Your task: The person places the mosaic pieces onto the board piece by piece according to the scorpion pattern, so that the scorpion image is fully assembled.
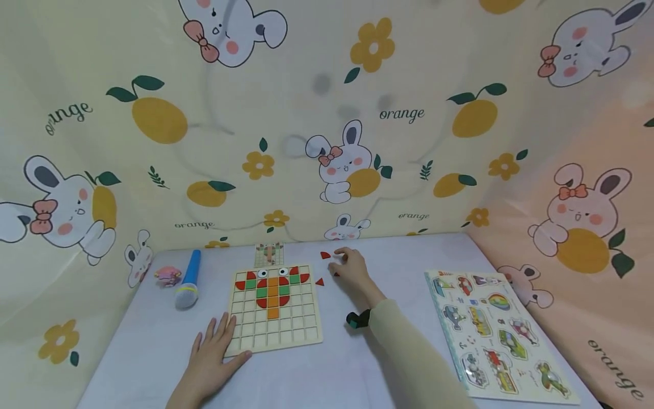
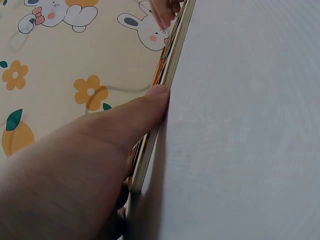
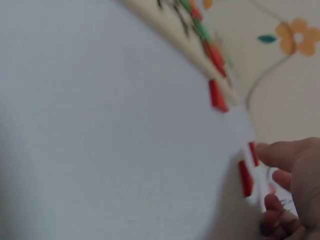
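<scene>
My left hand (image 1: pixel 212 358) rests with straight fingers at the lower left corner of a wooden grid board (image 1: pixel 301 335). Its thumb (image 2: pixel 135 112) presses along the board's edge in the left wrist view. Red, green and orange tiles and two round eye tiles form an owl-like figure (image 1: pixel 273 291) on the grid. Right of the board, my right hand (image 1: pixel 352 270) hovers over loose red pieces, thumb and forefinger apart. One red piece (image 1: pixel 325 255) lies beyond the fingers, another (image 1: pixel 319 282) beside the board. A third red piece (image 3: pixel 246 179) lies close to the hand, partly hidden in the head view.
A small pattern card (image 1: pixel 269 255) lies behind the board. To the left are a blue toy microphone (image 1: pixel 189 281) and a pink toy (image 1: pixel 167 276). A vehicle picture puzzle (image 1: pixel 503 341) lies on the right. A printed cloth backdrop (image 1: pixel 286 113) stands behind the table.
</scene>
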Available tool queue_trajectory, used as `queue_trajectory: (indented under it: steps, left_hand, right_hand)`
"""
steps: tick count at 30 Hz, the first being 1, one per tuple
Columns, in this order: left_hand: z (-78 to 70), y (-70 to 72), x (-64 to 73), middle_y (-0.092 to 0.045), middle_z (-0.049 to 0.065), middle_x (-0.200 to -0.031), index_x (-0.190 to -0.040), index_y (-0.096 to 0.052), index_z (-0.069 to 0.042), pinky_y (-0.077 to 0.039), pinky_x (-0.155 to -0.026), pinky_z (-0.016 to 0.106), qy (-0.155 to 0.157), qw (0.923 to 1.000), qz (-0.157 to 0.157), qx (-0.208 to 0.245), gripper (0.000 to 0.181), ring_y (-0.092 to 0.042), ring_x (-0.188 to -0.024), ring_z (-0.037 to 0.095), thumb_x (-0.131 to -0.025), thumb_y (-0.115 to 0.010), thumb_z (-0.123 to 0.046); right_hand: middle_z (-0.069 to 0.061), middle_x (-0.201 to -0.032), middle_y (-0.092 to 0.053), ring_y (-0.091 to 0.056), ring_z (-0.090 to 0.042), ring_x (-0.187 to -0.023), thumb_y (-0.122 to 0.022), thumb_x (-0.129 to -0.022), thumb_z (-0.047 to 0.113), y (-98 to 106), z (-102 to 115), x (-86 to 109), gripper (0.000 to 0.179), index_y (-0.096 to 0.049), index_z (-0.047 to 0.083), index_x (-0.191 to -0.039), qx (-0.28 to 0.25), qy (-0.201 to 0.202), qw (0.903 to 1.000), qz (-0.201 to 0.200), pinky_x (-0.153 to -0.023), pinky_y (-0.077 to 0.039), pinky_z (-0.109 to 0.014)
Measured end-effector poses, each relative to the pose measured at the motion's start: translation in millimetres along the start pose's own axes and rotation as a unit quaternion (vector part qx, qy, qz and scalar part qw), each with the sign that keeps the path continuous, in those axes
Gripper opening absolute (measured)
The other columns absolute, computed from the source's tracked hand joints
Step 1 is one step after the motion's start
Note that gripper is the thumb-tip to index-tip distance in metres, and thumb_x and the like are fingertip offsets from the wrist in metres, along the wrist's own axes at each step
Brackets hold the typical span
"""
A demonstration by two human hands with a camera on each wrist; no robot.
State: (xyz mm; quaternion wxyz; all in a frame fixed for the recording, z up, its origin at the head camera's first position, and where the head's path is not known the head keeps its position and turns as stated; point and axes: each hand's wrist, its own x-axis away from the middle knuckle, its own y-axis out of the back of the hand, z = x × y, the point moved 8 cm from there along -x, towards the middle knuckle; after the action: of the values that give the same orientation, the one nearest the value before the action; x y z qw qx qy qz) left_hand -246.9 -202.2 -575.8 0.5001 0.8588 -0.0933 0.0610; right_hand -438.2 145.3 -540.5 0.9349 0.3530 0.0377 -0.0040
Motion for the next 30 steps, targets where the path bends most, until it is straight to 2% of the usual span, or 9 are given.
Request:
queue_trajectory:
  steps: [6,13,18,23,30]
  left_hand:
    - [-3.9,0.5,0.9,-0.014,0.024,-0.175,-0.167,-0.025,-0.003,0.005,-0.122,0.078,-0.004,1.0000,0.000,0.002,0.109,0.000,-0.160,0.054,-0.093,-0.065,-0.072]
    - [-4.1,0.3,4.3,-0.015,0.024,-0.175,-0.167,-0.025,-0.002,0.005,-0.122,0.078,-0.002,1.0000,0.001,0.005,0.107,0.000,-0.160,0.054,-0.094,-0.066,-0.069]
    - [-5.4,1.7,2.4,-0.014,0.023,-0.175,-0.167,-0.025,-0.003,0.005,-0.123,0.076,-0.009,0.9999,-0.003,0.005,0.107,0.000,-0.160,0.053,-0.094,-0.064,-0.071]
    - [-4.5,4.5,0.8,-0.014,0.022,-0.175,-0.167,-0.025,-0.003,0.005,-0.123,0.076,-0.015,0.9998,-0.009,0.004,0.106,-0.001,-0.160,0.053,-0.095,-0.064,-0.070]
    - [1.4,3.1,1.3,-0.013,0.022,-0.176,-0.167,-0.024,-0.003,0.005,-0.123,0.076,-0.012,0.9999,-0.009,0.002,0.107,0.001,-0.161,0.053,-0.095,-0.062,-0.072]
  right_hand:
    - [-0.016,-0.114,-0.062,-0.055,-0.029,-0.102,-0.081,-0.094,0.028,-9.5,-11.1,-12.5,0.045,-0.071,0.007,-0.132,0.032,-0.005,0.9994,0.012,-0.094,-0.050,-0.047]
    - [-0.015,-0.116,-0.063,-0.056,-0.031,-0.107,-0.080,-0.093,0.036,-21.4,-9.6,-24.3,0.046,-0.072,0.010,-0.131,0.075,-0.022,0.9970,0.007,-0.100,-0.046,-0.052]
    - [-0.013,-0.113,-0.063,-0.055,-0.032,-0.107,-0.081,-0.093,0.038,-26.0,-7.8,-31.1,0.041,-0.075,0.013,-0.124,0.088,-0.029,0.9953,-0.026,-0.101,-0.041,-0.055]
    - [-0.013,-0.110,-0.064,-0.057,-0.033,-0.107,-0.079,-0.096,0.036,-28.9,-8.1,-35.5,0.033,-0.077,0.014,-0.120,0.087,-0.029,0.9941,-0.057,-0.099,-0.041,-0.054]
    - [-0.012,-0.106,-0.065,-0.058,-0.032,-0.102,-0.078,-0.098,0.033,-31.3,-4.1,-34.9,0.031,-0.078,0.013,-0.121,0.085,-0.012,0.9952,-0.048,-0.096,-0.041,-0.053]
